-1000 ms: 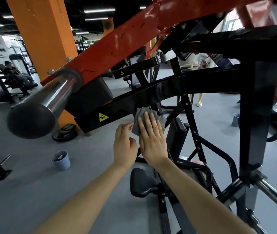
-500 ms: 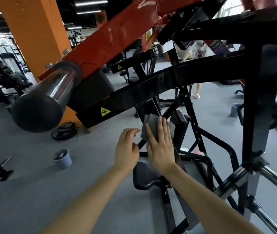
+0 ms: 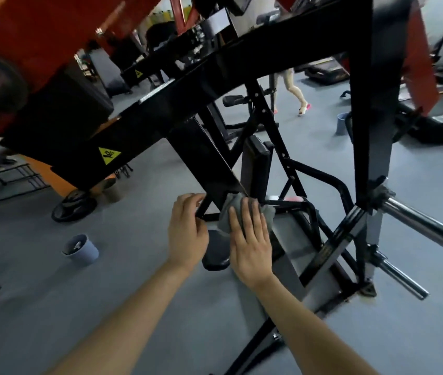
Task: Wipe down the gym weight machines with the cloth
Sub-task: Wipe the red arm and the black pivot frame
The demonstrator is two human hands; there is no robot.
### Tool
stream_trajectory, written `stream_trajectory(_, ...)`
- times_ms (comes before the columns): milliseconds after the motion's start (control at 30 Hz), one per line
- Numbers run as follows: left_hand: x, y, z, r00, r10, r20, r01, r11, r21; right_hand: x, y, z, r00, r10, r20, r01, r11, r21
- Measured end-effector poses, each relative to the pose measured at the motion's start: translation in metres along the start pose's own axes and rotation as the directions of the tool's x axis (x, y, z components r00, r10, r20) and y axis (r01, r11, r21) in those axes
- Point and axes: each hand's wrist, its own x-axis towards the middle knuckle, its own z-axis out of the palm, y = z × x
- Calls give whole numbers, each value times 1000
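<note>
A black and red plate-loaded weight machine (image 3: 201,85) fills the view. One black slanted post (image 3: 204,163) of its frame runs down toward my hands. My right hand (image 3: 250,239) lies flat with straight fingers on a grey cloth (image 3: 225,215) and presses it against the lower end of that post. My left hand (image 3: 188,231) is just left of the post, its fingers loosely curled beside the post's edge and holding nothing that I can see. The cloth is partly hidden under my right fingers.
A chrome weight horn (image 3: 426,228) juts out at the right, and a smaller peg (image 3: 396,274) sits below it. A blue-grey cup (image 3: 81,249) and a weight plate (image 3: 74,204) lie on the grey floor at left. A person's legs (image 3: 293,87) are beyond the machine.
My right hand has slid the cloth down the slanted black post from the upper beam to its lower end. My left hand followed downward, and my head has tilted lower and nearer.
</note>
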Motion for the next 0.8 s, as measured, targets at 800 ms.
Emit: stream_trajectory(800,-44,32,71,835,454,311,-538,791,290,-114,15,43,747,663,-55,-598,706,379)
